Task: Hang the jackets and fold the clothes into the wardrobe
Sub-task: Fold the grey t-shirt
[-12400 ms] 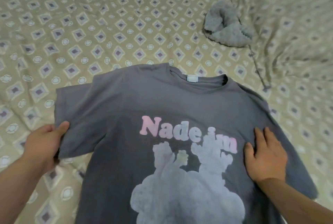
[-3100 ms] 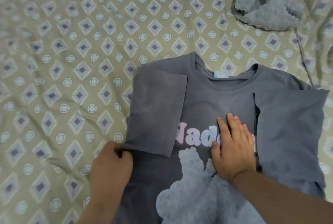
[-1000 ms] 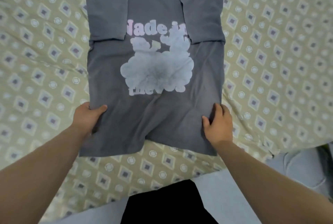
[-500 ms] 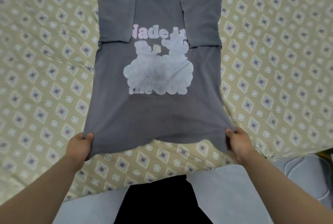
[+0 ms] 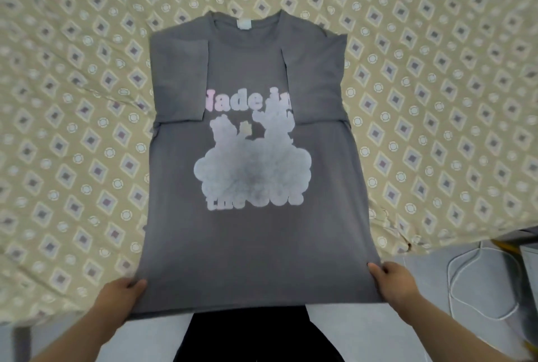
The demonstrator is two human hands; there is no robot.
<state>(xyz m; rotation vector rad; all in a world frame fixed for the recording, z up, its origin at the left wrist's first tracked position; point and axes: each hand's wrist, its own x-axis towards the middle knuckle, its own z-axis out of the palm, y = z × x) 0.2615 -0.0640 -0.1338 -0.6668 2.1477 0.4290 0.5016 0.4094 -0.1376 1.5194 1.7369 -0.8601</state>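
Bedsheet (image 5: 87, 99), diamond-patterned, spreads wide left, right and far of the grey T-shirt (image 5: 247, 245), which lies face up, sleeves folded in, its hem pulled nearer than a moment ago, past the near bed edge. White cable (image 5: 449, 277) loops on the floor (image 5: 489, 289) at right. Left hand (image 5: 116, 299) and right hand (image 5: 393, 284) each grip a hem corner.

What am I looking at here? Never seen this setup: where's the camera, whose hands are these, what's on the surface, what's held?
There is no robot here. A person works with two bare hands, and one wide-angle camera worn on the head looks forward and down at them. A grey T-shirt with a pale cloud print lies face up on a diamond-patterned bed sheet, both sleeves folded inward. The left hand and right hand each grip a bottom corner of its hem, at the bed's near edge.
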